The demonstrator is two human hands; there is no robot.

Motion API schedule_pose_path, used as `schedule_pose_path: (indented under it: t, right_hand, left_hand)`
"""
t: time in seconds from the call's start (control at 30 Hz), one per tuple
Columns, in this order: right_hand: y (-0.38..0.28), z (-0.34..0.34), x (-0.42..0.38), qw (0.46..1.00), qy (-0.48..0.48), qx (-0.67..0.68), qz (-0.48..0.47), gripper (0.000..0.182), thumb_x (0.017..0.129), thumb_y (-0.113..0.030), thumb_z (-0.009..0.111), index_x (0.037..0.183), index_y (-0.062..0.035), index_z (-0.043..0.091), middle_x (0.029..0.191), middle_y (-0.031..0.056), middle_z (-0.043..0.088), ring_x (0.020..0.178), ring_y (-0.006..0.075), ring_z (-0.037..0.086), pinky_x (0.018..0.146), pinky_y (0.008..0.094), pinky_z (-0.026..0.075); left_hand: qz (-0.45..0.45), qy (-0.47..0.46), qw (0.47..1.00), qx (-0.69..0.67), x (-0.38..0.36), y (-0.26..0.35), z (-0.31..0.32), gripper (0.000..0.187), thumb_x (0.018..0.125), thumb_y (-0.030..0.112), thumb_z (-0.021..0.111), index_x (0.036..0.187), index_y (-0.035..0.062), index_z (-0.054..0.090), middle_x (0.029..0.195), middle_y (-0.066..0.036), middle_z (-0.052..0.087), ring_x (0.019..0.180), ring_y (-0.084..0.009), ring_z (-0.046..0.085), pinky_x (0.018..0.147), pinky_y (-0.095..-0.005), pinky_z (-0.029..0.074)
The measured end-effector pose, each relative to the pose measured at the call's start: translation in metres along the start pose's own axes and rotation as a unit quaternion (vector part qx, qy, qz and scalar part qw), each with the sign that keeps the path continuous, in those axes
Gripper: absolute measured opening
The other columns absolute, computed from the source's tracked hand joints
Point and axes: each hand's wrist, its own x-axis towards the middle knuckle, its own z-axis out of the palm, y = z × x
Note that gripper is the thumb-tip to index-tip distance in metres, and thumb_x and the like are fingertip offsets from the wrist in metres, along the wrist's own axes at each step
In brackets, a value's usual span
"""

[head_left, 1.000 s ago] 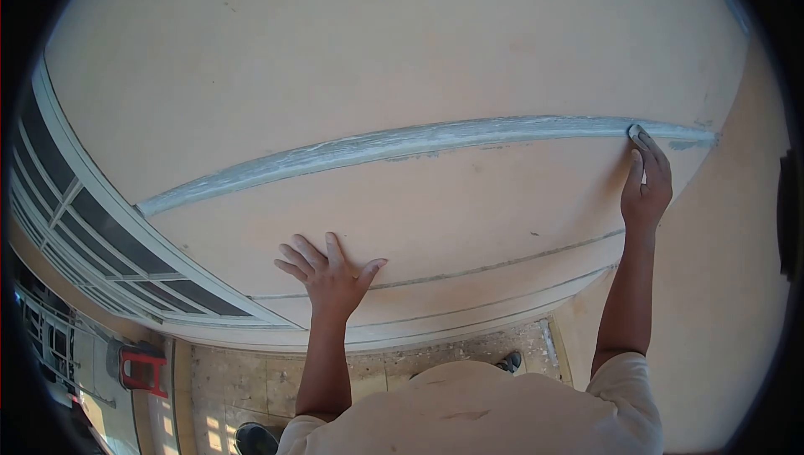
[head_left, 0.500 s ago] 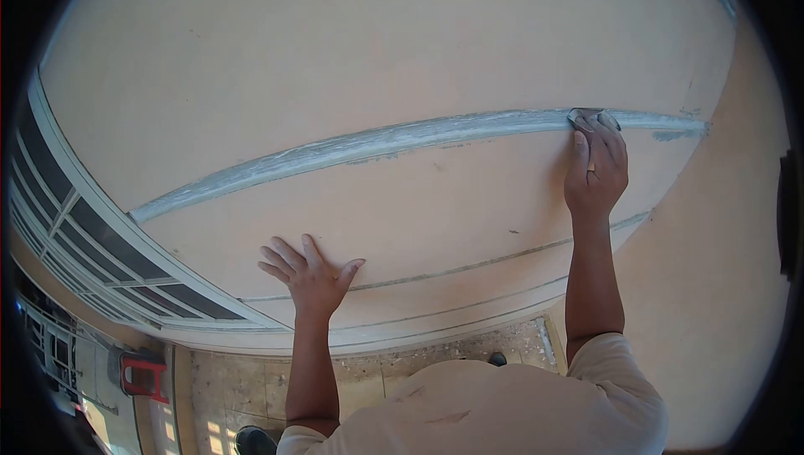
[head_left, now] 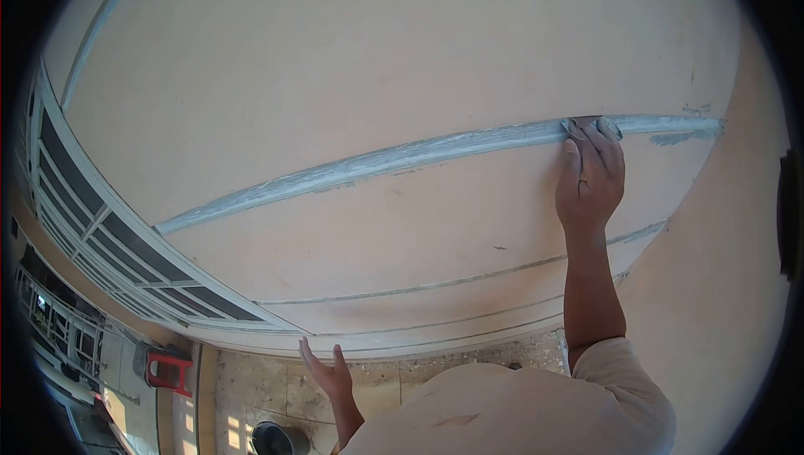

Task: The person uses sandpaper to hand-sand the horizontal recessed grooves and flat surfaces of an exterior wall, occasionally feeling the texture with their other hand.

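Observation:
A folded piece of sandpaper (head_left: 615,128) is under the fingers of my right hand (head_left: 593,183), pressed to the grey-white filled band (head_left: 377,153) near its right end. The band runs across the peach-coloured wall (head_left: 402,229) in a long curve. Lower down, my left hand (head_left: 328,375) is raised in the air with fingers apart and holds nothing. It appears just below the wall's bottom edge in this view, over the tiled floor. Thinner grooves (head_left: 444,285) cross the wall beneath the band.
To the left is a white-framed window (head_left: 96,229) with dark panes. A red stool (head_left: 170,371) stands beyond the corner at lower left. On the stained tile floor (head_left: 251,384) sits a dark bucket (head_left: 280,438). Another wall (head_left: 712,287) meets this one at the right.
My left hand has come off the wall and dropped down toward my body. My right hand stays on the band with the sandpaper, its position little changed. More of the bucket shows.

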Motion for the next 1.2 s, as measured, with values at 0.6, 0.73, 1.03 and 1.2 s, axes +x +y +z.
schedule_pose_path:
  t: [0.6,0.73,1.03,1.2]
  right_hand:
    - [-0.052,0.014,-0.007,0.979,-0.075,0.139,-0.126,0.025,0.080,-0.010,0.073,0.104,-0.0098,0.071,0.111,0.0062,0.063,0.117,0.0293,0.059,0.105,0.0511,0.048]
    - [-0.055,0.019,-0.008,0.981,-0.051,0.155,-0.101,0.028,0.078,-0.010,0.073,0.106,-0.0097,0.070,0.111,0.0067,0.062,0.117,0.0296,0.059,0.105,0.0511,0.048]
    - [-0.067,0.015,-0.002,0.986,-0.083,0.079,-0.121,0.042,0.069,-0.003,0.069,0.111,-0.0050,0.072,0.108,0.0093,0.062,0.107,0.0317,0.059,0.094,0.0456,0.052]
    - [-0.068,0.020,-0.002,0.988,-0.055,0.033,-0.139,0.037,0.072,-0.005,0.066,0.109,-0.0070,0.073,0.115,0.0068,0.064,0.110,0.0312,0.059,0.094,0.0472,0.052]
  left_hand:
    - [0.259,-0.042,0.965,-0.006,0.065,0.087,0.029,0.062,0.085,0.017,0.073,0.138,0.0007,0.047,0.153,-0.028,0.034,0.142,-0.0480,0.031,0.112,-0.0575,0.031]
    - [0.299,-0.049,0.953,-0.029,0.077,0.100,0.034,0.069,0.087,0.016,0.072,0.145,0.0005,0.040,0.158,-0.031,0.021,0.147,-0.0492,0.021,0.114,-0.0579,0.027]
    - [0.348,-0.028,0.932,-0.098,0.099,0.118,0.033,0.080,0.087,0.018,0.071,0.153,0.0021,0.028,0.160,-0.034,0.011,0.148,-0.0519,0.013,0.114,-0.0593,0.024]
    - [0.368,-0.032,0.927,-0.063,0.106,0.118,0.041,0.085,0.085,0.023,0.073,0.153,0.0027,0.027,0.159,-0.035,0.011,0.146,-0.0558,0.013,0.114,-0.0630,0.022]
